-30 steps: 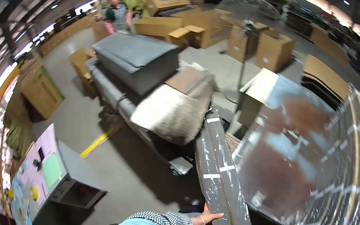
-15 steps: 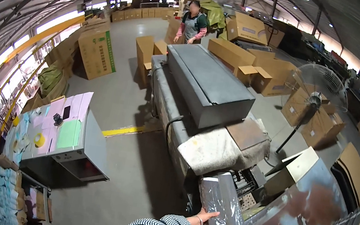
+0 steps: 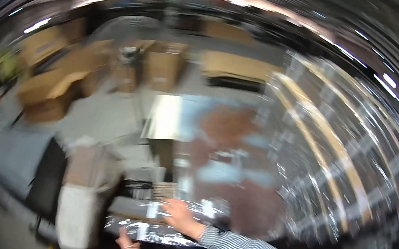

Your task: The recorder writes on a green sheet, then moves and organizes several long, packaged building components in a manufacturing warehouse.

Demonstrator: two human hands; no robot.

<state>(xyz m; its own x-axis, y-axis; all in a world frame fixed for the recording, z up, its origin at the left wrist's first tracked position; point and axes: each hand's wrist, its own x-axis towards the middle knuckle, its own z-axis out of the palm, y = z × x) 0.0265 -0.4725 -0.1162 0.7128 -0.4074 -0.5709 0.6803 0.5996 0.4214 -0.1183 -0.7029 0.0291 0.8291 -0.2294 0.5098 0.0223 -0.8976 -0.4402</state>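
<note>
A long, dark grey package (image 3: 133,210) wrapped in shiny clear film lies crosswise in front of me, white strips across it. It is blurred, and what is inside is hard to make out. At its near left edge, my left hand (image 3: 127,242), with a band at the wrist, grips the film-wrapped side. My right hand (image 3: 183,218) is closed over the package's upper side, right of one white strip. Just left of the package stands the machine end, covered by pale cloth (image 3: 77,210) with a brown board (image 3: 90,166) on top.
A brown-and-blue stained surface (image 3: 224,166) spreads beyond the package. On the right stand tall film-wrapped panels (image 3: 333,153) with cardboard edges. Open cardboard boxes (image 3: 50,93) and a pedestal fan (image 3: 129,53) are at the far left. A grey metal box (image 3: 17,156) sits at left.
The view has swung to the right and is blurred by motion. The wrapped package now lies crosswise in view, still held by both hands. The stained surface and wrapped panels have come toward the middle.
</note>
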